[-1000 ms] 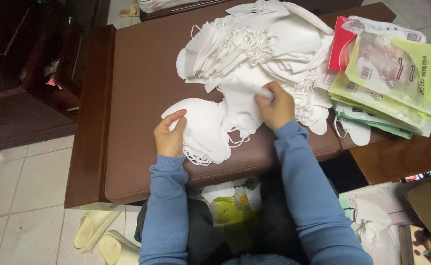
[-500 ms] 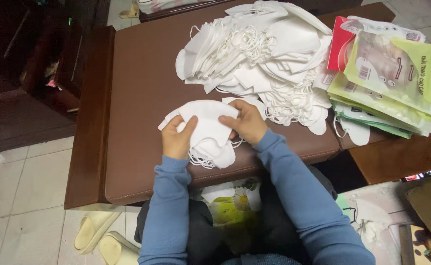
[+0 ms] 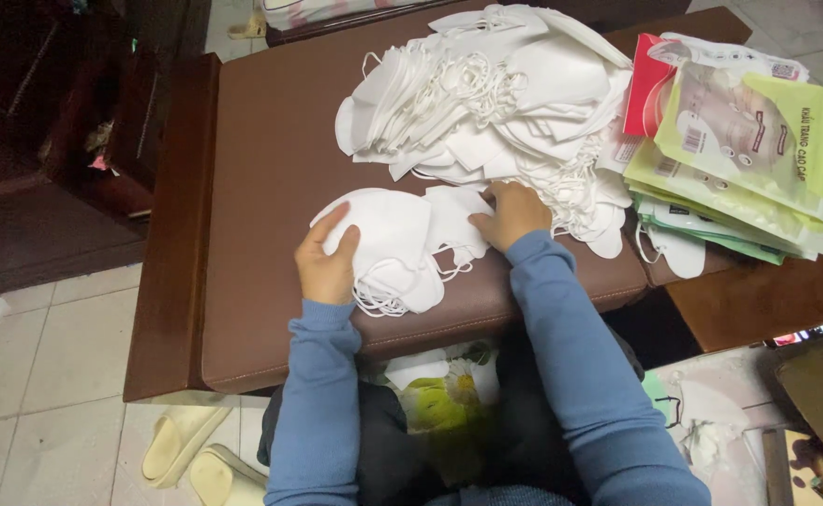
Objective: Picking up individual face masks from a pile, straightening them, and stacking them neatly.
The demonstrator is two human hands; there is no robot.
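Since half a second earlier, the right hand (image 3: 512,214) had slid off the small stack and out to the right, landing at the near fringe of the big heap of white masks (image 3: 491,94). Its fingers lay flat and spread on a loose mask (image 3: 453,217) there, pressing rather than gripping. The left hand (image 3: 327,262) stayed put on the small stack of masks (image 3: 388,248), thumb on top and fingers at its left side, steadying the stack against the cushion. That stack sat near the front edge of the brown padded bench (image 3: 261,187), just left of centre, elastic loops spilling from beneath it. The heap filled the far middle of the bench up to its back edge. At the right end, green and white printed packets (image 3: 758,159) lay fanned in a pile, touching the heap. Pale slippers (image 3: 191,454) sat on the tiled floor below the front left corner.
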